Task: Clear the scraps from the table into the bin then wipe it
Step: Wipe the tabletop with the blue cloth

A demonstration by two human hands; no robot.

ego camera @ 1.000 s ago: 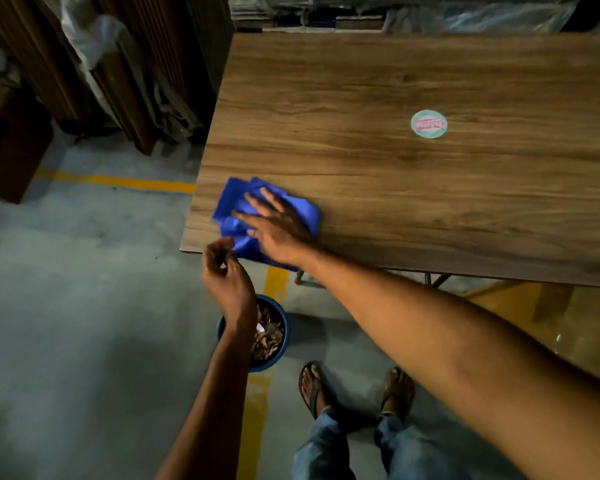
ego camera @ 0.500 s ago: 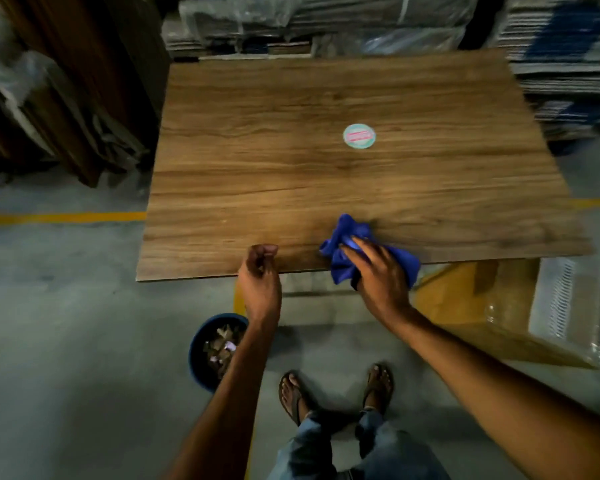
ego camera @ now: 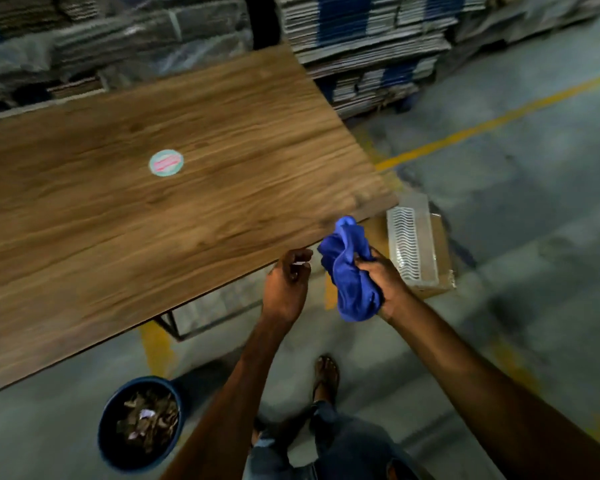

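Observation:
The wooden table [ego camera: 136, 230] fills the left of the view, bare except for a round sticker [ego camera: 166, 162]. My right hand [ego camera: 383, 284] grips a bunched blue cloth [ego camera: 349, 271] in the air just off the table's near right corner. My left hand [ego camera: 286, 287] is beside it at the table's front edge, fingers curled, pinching what looks like a small pale scrap [ego camera: 300, 264]. A blue bin [ego camera: 106, 434] stands on the floor below the table edge, holding brown and pale scraps [ego camera: 146, 422].
A cardboard box with a white plastic grille [ego camera: 418, 247] lies on the floor under the table's right corner. Stacks of flattened cartons [ego camera: 364, 46] stand behind the table. Yellow lines [ego camera: 492, 121] cross the concrete floor. My sandalled foot [ego camera: 326, 377] is near the bin.
My right hand slid the cloth rightward along the table's front edge and has lifted it off the corner, bunched. My left hand followed along the edge. The view swung right.

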